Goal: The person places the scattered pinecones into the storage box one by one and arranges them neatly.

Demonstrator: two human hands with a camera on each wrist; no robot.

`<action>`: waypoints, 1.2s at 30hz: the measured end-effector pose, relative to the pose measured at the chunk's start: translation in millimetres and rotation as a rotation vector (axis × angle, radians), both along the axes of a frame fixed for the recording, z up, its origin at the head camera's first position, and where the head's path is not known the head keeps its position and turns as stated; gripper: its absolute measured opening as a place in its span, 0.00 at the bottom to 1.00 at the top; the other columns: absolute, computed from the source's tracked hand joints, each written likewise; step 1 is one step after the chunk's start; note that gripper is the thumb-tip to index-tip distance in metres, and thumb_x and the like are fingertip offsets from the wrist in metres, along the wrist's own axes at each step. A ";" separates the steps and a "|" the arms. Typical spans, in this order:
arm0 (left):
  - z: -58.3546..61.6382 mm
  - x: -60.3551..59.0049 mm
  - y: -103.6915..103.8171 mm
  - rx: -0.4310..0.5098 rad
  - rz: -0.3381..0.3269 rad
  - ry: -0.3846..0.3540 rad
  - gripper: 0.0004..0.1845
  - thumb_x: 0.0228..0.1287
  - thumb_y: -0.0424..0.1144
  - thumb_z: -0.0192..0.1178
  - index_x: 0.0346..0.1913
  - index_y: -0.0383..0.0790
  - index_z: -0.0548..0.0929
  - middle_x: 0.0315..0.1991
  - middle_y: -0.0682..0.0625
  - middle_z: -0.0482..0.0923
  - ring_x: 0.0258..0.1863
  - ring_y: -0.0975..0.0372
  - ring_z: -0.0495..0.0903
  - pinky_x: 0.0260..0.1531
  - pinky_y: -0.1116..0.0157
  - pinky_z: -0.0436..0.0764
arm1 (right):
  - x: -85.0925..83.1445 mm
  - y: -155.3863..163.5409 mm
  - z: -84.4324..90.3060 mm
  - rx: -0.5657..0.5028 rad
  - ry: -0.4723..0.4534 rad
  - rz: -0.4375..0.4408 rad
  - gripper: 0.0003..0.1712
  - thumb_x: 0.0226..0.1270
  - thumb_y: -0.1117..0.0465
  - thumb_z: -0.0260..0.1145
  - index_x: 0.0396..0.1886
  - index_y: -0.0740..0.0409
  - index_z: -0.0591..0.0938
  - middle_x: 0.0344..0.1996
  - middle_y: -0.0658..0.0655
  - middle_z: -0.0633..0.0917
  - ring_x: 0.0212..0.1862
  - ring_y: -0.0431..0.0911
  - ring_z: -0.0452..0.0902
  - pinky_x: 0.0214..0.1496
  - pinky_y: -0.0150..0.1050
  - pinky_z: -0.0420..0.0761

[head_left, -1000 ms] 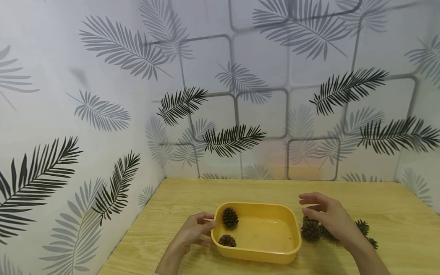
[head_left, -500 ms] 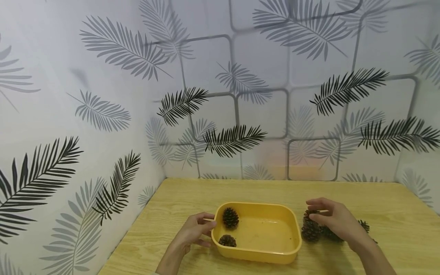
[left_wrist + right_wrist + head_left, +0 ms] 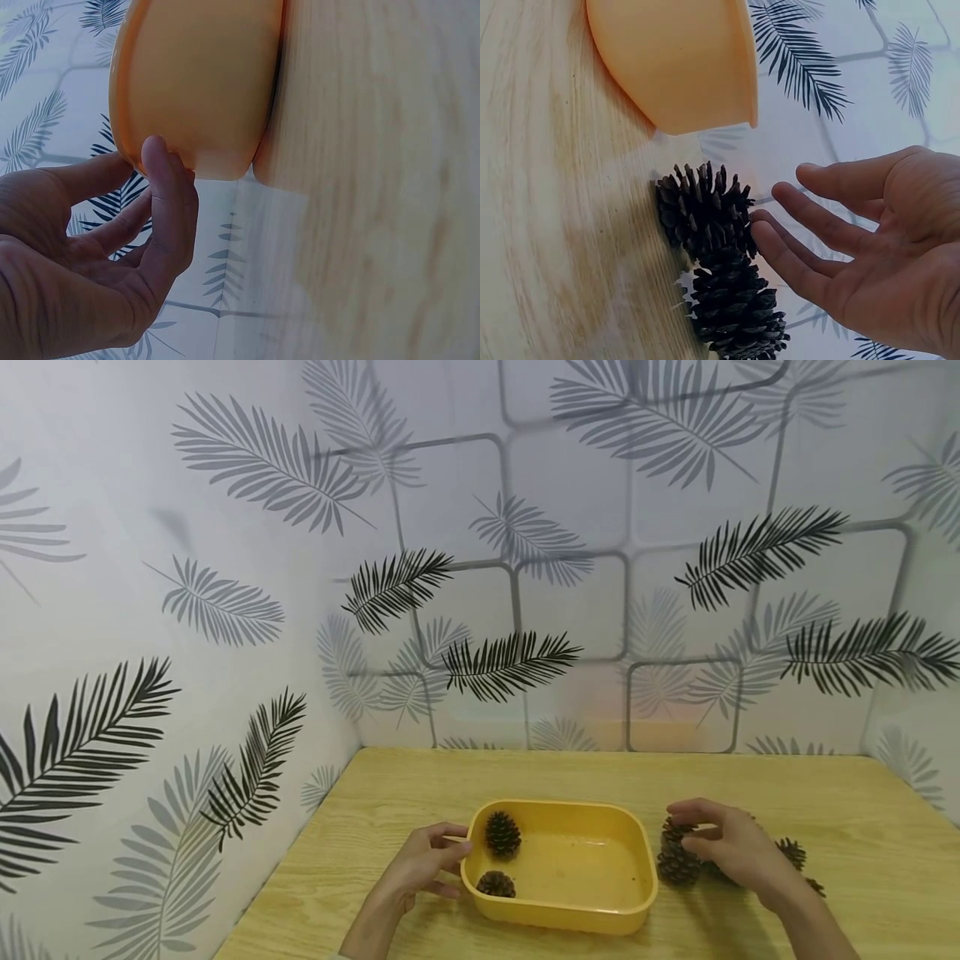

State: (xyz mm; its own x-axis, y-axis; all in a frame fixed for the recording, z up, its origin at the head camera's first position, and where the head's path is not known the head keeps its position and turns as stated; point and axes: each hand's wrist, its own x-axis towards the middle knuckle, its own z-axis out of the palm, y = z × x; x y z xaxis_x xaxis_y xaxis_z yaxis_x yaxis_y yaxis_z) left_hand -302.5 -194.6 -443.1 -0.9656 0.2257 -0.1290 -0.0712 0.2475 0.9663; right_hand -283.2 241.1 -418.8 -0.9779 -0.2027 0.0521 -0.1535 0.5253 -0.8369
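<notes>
At the left end of the yellow plastic basin point(image 3: 570, 917), my left hand point(image 3: 420, 864) holds the rim. In the left wrist view its thumb is at the rim and a bent finger lies against the outer wall. Inside the basin, one pine cone point(image 3: 502, 835) is at the back left and another pine cone point(image 3: 496, 884) at the front left. My right hand point(image 3: 738, 847) hovers with spread fingers beside a pine cone point(image 3: 677, 864) right of the basin. In the right wrist view a fingertip is right at the edge of that pine cone point(image 3: 705, 214).
A second pine cone point(image 3: 739, 307) lies against the first one on the right. More pine cones point(image 3: 791, 853) show beyond my right hand, partly hidden by it. The wood-grain table point(image 3: 420, 777) ends at a leaf-patterned wall point(image 3: 570, 610) at the back and left.
My right hand has come slightly down and to the right, uncovering more of the pine cone beside it. The left hand, basin and the cones inside have stayed put.
</notes>
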 end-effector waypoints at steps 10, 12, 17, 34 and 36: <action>-1.5 -0.8 -0.6 0.012 -0.008 0.010 0.26 0.75 0.42 0.65 0.69 0.31 0.77 0.53 0.37 0.80 0.40 0.53 0.87 0.30 0.58 0.92 | -3.1 -3.2 -4.2 0.035 0.005 0.018 0.25 0.74 0.75 0.61 0.69 0.70 0.75 0.63 0.73 0.78 0.59 0.69 0.78 0.52 0.54 0.89; -1.5 -0.9 -0.7 0.014 -0.010 0.008 0.26 0.75 0.42 0.65 0.69 0.31 0.77 0.53 0.36 0.79 0.39 0.53 0.87 0.30 0.59 0.92 | -3.3 -3.3 -4.6 0.038 0.015 0.012 0.25 0.74 0.76 0.61 0.69 0.70 0.75 0.62 0.73 0.79 0.59 0.68 0.79 0.52 0.54 0.89; -0.9 -0.3 -0.8 0.015 -0.011 0.004 0.26 0.75 0.41 0.64 0.69 0.31 0.77 0.53 0.36 0.80 0.39 0.53 0.87 0.30 0.59 0.92 | -3.5 -3.7 -5.5 0.054 0.019 0.001 0.25 0.73 0.76 0.62 0.68 0.70 0.76 0.62 0.73 0.79 0.58 0.68 0.79 0.52 0.54 0.89; -2.3 -1.4 -1.4 0.014 -0.007 -0.002 0.26 0.75 0.42 0.65 0.69 0.32 0.76 0.53 0.37 0.80 0.39 0.53 0.86 0.30 0.59 0.92 | -7.1 -7.2 -13.8 0.057 0.055 0.045 0.26 0.68 0.76 0.67 0.66 0.72 0.77 0.59 0.73 0.81 0.54 0.65 0.81 0.50 0.51 0.90; -2.6 -1.7 -1.5 0.014 -0.007 -0.002 0.26 0.75 0.42 0.65 0.69 0.32 0.76 0.53 0.37 0.80 0.39 0.53 0.86 0.30 0.59 0.92 | -7.7 -9.0 -14.2 0.067 0.048 0.034 0.26 0.68 0.75 0.68 0.65 0.72 0.77 0.58 0.73 0.81 0.53 0.64 0.82 0.48 0.50 0.90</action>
